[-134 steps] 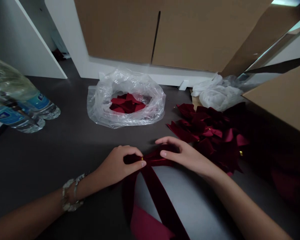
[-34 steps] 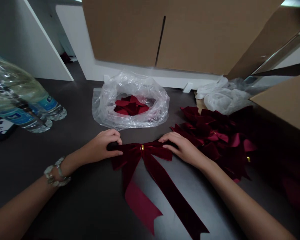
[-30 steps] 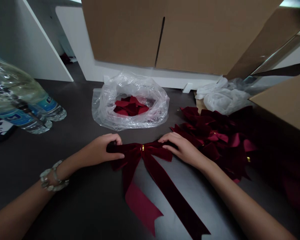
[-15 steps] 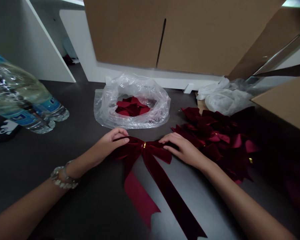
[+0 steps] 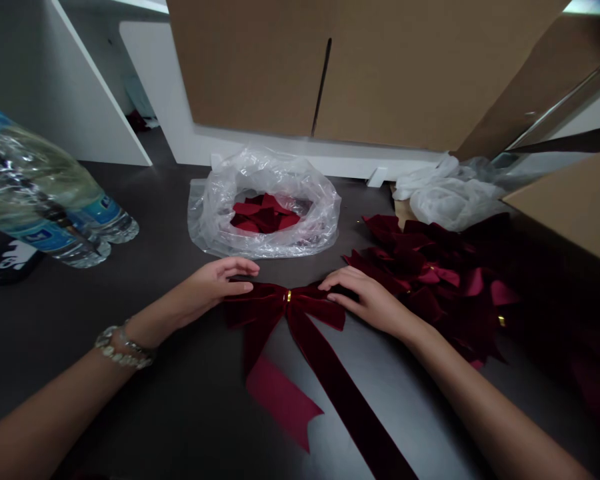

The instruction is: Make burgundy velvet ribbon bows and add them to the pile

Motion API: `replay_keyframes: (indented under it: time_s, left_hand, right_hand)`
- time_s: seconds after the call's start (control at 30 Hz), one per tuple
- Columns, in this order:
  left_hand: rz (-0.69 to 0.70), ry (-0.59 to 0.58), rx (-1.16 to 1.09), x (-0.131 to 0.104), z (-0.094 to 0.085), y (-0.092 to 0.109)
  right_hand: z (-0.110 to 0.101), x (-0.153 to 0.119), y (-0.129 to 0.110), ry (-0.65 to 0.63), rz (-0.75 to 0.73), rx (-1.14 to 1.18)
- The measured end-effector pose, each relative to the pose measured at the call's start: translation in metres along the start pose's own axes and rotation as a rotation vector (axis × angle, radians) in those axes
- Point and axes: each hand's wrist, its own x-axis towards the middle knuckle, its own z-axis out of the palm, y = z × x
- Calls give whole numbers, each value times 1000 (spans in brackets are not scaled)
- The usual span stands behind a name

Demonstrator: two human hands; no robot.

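A dark red velvet bow [image 5: 325, 350] with a gold band at its middle lies on the dark table, its two tails running towards me. One tail is turned over, showing its lighter red underside. At the bow's left loop, my left hand [image 5: 203, 292] is open, fingers stretched out and thumb apart along the loop's upper edge. My right hand [image 5: 370, 300] has thumb and curled fingers closed about the right loop's upper edge.
A clear plastic bag [image 5: 205, 223] holding red pieces stands beyond the bow. Many dark red bows [image 5: 430, 267] are heaped at the right, near crumpled white plastic [image 5: 453, 197]. Water bottles [image 5: 55, 193] lie at the left. A cardboard box [image 5: 380, 73] rises at the back.
My left hand has loosened from the left loop and shifted slightly left, its fingers straighter. The bow has moved slightly towards me, and its turned tail has shifted. My right hand stays at its loop.
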Motion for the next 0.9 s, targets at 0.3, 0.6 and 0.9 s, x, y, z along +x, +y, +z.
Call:
replay_keyframes:
  time_s: [0.3,0.6,0.9]
  left_hand:
    - [268,29,409,1,-24,-17]
    - [614,-18,910,-2,-24,-18]
    - [620,-99,877,8,-28,-17]
  right_hand:
    - [1,-2,4,16,25,30]
    - [-1,-5,2,37,59,26]
    - [0,-7,6,37,26,-36]
